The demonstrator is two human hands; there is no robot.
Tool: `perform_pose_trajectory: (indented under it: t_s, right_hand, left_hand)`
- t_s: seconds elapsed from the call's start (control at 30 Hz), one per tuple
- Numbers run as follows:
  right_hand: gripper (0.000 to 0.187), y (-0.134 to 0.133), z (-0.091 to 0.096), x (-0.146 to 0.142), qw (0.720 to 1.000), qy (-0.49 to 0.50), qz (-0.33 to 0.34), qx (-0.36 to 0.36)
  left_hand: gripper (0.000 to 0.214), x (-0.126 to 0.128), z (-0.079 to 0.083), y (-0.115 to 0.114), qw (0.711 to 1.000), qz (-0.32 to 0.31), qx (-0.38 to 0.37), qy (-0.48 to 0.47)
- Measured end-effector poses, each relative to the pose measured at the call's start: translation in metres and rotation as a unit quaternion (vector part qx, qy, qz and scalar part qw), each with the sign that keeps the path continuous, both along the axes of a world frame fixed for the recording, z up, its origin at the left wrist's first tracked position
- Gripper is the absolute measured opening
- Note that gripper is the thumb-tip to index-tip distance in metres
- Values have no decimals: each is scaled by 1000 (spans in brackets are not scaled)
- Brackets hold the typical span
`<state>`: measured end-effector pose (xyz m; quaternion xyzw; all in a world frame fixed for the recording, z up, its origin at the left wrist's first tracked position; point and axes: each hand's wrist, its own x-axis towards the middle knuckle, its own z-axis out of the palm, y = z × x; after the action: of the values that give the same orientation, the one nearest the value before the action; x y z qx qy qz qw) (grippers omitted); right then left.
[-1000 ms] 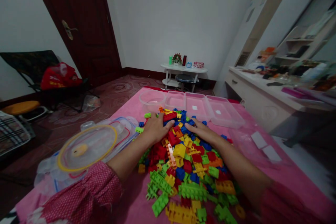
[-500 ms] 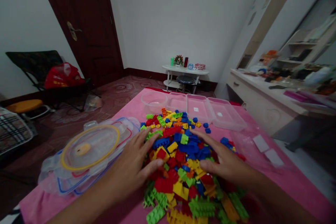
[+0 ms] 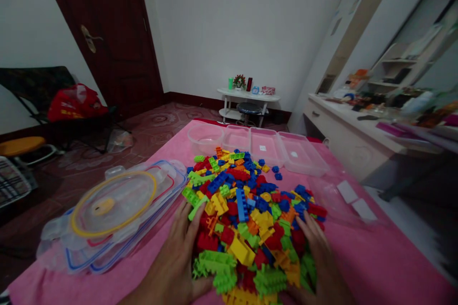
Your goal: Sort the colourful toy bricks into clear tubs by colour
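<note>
On the pink bench (image 3: pixel 375 267) I see the brick pile (image 3: pixel 246 209) at centre, lids (image 3: pixel 110 209) to its left. My left hand (image 3: pixel 175 262) and right hand (image 3: pixel 322 262) lie flat, grip open, flanking the pile's near end.

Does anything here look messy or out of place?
Yes. The toy bricks lie loose in a heap on the pink cloth, while the clear tubs behind sit unfilled. Left hand and right hand rest flat against the heap's sides.
</note>
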<state>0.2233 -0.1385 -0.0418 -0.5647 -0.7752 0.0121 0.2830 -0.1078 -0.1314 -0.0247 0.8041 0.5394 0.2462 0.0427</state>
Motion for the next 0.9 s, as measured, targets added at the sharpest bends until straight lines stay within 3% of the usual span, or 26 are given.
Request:
perform_pose_trajectory:
  t_s: [0.13,0.23,0.4,0.53,0.67,0.77,0.83,0.9]
  right_hand:
    - [93,27,8,-21,998,54,6,-35]
    - [84,44,13,-26,994,93,18,-58]
    - [75,78,30,-33,993,108,30,-27]
    - [74,100,53,-31,994,82,-11,-65]
    - [76,87,82,-9,993,-3,-34,-117]
    - [59,63,95,20,996,-61,-56,-44]
    - [46,50,94,41,991,-98,-84,31]
    - [42,42,84,58,980,-133,-130,67]
  left_hand:
    - [119,19,-11,25,998,-26,10,-54]
    - [116,24,-9,43,995,-51,20,-81]
    - [82,38,16,78,991,-70,17,-110]
    - [55,47,39,93,996,-53,-8,-73]
    - [51,27,73,82,995,0,-71,72]
    - [42,7,91,61,992,21,-47,114]
    - [35,9,86,43,995,-19,28,93]
    - [39,25,65,22,985,-146,59,76]
